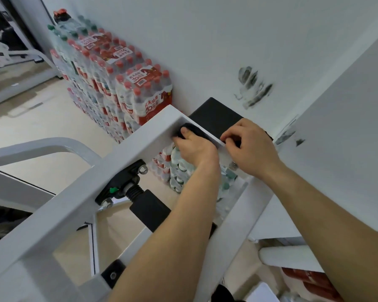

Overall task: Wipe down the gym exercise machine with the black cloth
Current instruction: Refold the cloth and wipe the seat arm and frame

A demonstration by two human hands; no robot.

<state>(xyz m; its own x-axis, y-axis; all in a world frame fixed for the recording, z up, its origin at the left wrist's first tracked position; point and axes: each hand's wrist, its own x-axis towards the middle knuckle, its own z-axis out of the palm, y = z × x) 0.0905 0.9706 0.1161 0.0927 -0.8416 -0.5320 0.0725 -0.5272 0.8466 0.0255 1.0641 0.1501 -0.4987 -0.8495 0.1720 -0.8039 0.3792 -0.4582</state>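
The white steel frame of the gym machine (79, 192) runs diagonally from lower left up to a corner near the wall. My left hand (194, 147) grips the black cloth (194, 130) and presses it against the inner face of the frame's top corner. Just to the right, my right hand (249, 147) holds the thin white edge of the frame, its fingers curled over it beside a black pad (216, 118). A black bracket with bolts and a green tab (127, 184) sits on the frame below.
Shrink-wrapped packs of red-capped water bottles (118, 83) are stacked against the white wall at left and behind the frame. The wall carries dark scuff marks (253, 88). A curved white tube (42, 147) crosses at left. Beige floor lies below.
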